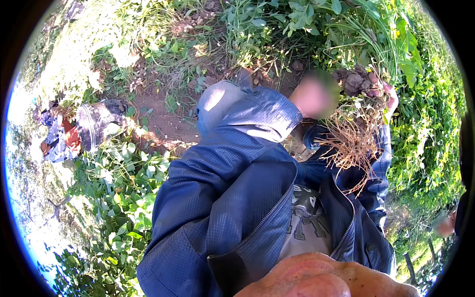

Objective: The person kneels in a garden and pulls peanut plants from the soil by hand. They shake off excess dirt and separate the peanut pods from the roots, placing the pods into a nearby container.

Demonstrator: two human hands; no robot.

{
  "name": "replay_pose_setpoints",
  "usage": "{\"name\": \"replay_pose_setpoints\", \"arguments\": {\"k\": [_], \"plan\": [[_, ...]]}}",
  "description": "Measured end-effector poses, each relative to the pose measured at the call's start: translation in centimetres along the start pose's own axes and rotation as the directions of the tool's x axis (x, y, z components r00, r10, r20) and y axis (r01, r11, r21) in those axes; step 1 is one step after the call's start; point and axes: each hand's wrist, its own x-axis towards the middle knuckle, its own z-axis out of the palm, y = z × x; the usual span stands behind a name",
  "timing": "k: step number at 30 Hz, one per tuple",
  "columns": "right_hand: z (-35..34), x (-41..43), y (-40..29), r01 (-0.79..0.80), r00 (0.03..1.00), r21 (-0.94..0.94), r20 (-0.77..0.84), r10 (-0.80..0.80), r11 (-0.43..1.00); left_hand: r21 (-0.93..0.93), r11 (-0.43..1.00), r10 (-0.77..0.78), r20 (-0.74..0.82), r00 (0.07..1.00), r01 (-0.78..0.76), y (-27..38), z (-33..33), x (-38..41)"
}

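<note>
My right hand [389,94] grips an uprooted plant clump, its fingers curled around clods of soil [356,81]. Thin brown roots [352,144] dangle from the clump in front of my right sleeve. Long green stems and leaves [389,48] lie just above that hand. My left hand [314,95] reaches across from the blue jacket sleeve to the left side of the clump. It is blurred, so neither its fingers nor any contact with the soil can be made out.
Bare soil [163,118] lies beyond my bent knee [217,105]. Pale pods, possibly peanuts [198,18], are heaped among pulled plants. A zipped bag [98,122] and crumpled cloth [63,139] lie left. Leafy plants [423,148] grow right, where part of another person [449,224] shows.
</note>
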Motion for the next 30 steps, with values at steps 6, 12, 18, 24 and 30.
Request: {"name": "replay_pose_setpoints", "arguments": {"k": [6,12,18,24,30], "plan": [[-0.7,0.6,0.1,-0.014,1.000,0.024,-0.017,0.015,1.000,-0.435,0.892,-0.256,-0.259,0.931,0.124,2.1,-5.8,-0.2],[0.3,1.0,1.3,0.009,0.998,0.042,-0.068,-0.006,0.999,-0.862,0.450,-0.181,-0.342,0.922,-0.231,3.0,-19.0,-8.1],[-1.8,1.6,1.1,0.078,0.992,-0.063,-0.090,-0.084,0.995,-0.725,0.615,-0.409,-0.629,0.661,-0.309,-6.9,-25.9,-20.2],[3.7,3.4,9.1,-0.137,0.989,-0.199,0.028,0.146,0.970,-0.957,0.265,-0.878,-0.290,0.380,-0.119,-29.0,-20.0,-31.3],[2.8,-0.6,6.5,-0.069,0.997,-0.285,0.025,0.079,0.956,-0.972,0.228,-0.882,-0.231,0.411,-0.057,-33.0,-21.7,-33.9]]}}
